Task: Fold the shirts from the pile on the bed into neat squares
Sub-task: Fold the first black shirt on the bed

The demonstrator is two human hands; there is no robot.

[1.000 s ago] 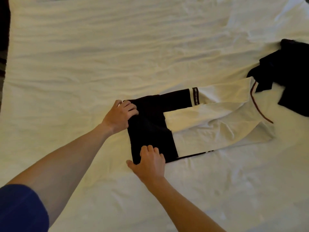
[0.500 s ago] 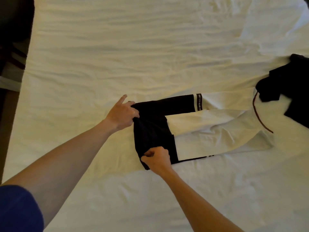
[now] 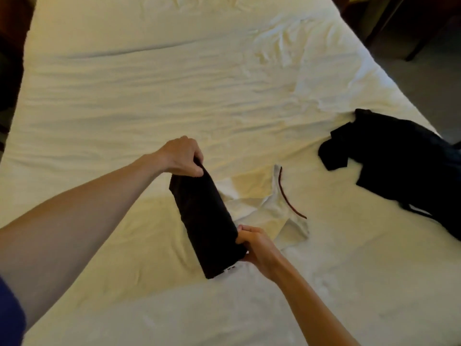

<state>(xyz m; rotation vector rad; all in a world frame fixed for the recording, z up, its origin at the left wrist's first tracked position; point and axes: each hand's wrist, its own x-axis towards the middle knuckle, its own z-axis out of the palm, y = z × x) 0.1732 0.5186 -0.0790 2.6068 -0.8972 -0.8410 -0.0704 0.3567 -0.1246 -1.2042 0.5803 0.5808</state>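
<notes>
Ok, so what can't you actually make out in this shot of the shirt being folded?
All from the head view:
- Shirt: its lifted black end hides the white part behind it.
- Print near the lower hem: too small to read.
- Dark clothes: cut off by the right edge, and too dark to count the pieces.
- Left hand and right hand: the fingertips are hidden in the cloth they grip.

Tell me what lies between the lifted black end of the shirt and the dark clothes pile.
In the head view: the shirt's white half with its dark red collar trim, then bare white sheet.
</notes>
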